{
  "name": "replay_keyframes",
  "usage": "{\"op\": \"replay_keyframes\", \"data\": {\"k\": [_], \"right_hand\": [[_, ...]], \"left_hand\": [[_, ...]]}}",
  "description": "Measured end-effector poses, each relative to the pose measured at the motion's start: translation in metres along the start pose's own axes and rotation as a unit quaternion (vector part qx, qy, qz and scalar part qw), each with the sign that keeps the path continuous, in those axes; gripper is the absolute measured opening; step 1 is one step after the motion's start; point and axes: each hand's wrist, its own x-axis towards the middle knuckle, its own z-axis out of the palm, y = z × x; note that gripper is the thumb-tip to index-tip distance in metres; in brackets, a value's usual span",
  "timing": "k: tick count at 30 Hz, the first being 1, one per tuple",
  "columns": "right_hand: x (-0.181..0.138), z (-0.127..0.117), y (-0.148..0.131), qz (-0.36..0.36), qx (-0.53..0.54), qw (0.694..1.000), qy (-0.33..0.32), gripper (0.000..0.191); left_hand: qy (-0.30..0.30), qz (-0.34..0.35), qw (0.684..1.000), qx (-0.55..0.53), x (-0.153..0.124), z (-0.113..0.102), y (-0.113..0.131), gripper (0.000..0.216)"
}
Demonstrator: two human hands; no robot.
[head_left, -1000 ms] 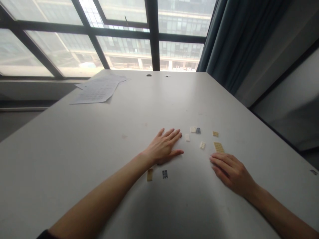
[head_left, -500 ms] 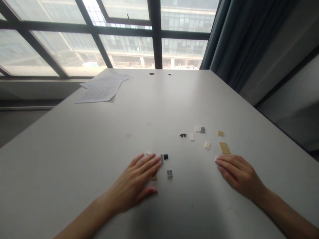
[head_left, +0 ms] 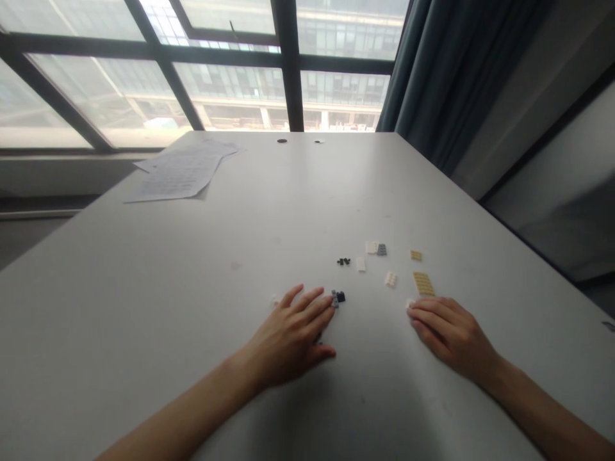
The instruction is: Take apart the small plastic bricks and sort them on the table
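My left hand lies palm down on the table, its fingers spread. Its fingertips touch a grey toy-brick piece, which sits against a small black brick. A small white piece shows behind that hand, and part of a dark grey piece peeks out near its thumb; whatever else is under the palm is hidden. My right hand rests on the table with fingers together, closed on a small white brick at the tips. Just beyond it lies a tan studded plate.
Farther back on the white table lie a small tan plate, a white studded piece, a white tile, small black pieces and a grey piece. Paper sheets lie at the far left.
My left hand has slid right across the table, pushing the grey piece and black brick along and covering the other grey piece. My right hand stays at the white brick. The view has shifted slightly.
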Motion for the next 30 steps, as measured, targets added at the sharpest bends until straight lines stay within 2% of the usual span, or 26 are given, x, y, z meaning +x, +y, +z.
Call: {"op": "replay_keyframes", "data": {"k": [5, 8, 11, 15, 17, 20, 25, 30], "right_hand": [[0.003, -0.002, -0.002, 0.003, 0.008, 1.0, 0.002, 0.017], [0.003, -0.003, -0.002, 0.003, 0.011, 1.0, 0.004, 0.018], [0.001, -0.003, -0.001, 0.005, 0.011, 1.0, 0.001, 0.019], [-0.001, -0.001, 0.0, 0.007, 0.012, 1.0, -0.005, 0.02], [-0.002, -0.001, 0.0, 0.007, 0.013, 1.0, -0.006, 0.019], [-0.002, -0.001, 0.0, 0.006, 0.011, 1.0, -0.009, 0.019], [-0.002, -0.001, 0.001, 0.004, 0.01, 1.0, -0.008, 0.019], [0.0, -0.001, 0.0, 0.007, 0.008, 1.0, -0.002, 0.017]], "left_hand": [[-0.013, -0.005, 1.0, -0.028, 0.027, 0.004, 0.009, 0.062], [-0.019, -0.013, 0.999, -0.044, 0.028, 0.0, 0.006, 0.063], [-0.01, -0.022, 0.999, -0.045, 0.007, -0.006, -0.007, 0.06], [0.007, -0.028, 0.998, -0.051, -0.04, -0.011, -0.026, 0.06], [0.009, -0.02, 0.998, -0.058, -0.06, -0.012, -0.026, 0.067], [-0.033, 0.003, 0.998, -0.059, -0.075, -0.01, -0.015, 0.08], [-0.103, 0.007, 0.992, -0.078, -0.062, -0.006, 0.007, 0.092], [-0.097, 0.039, 0.988, -0.109, -0.031, 0.0, 0.024, 0.091]]}}
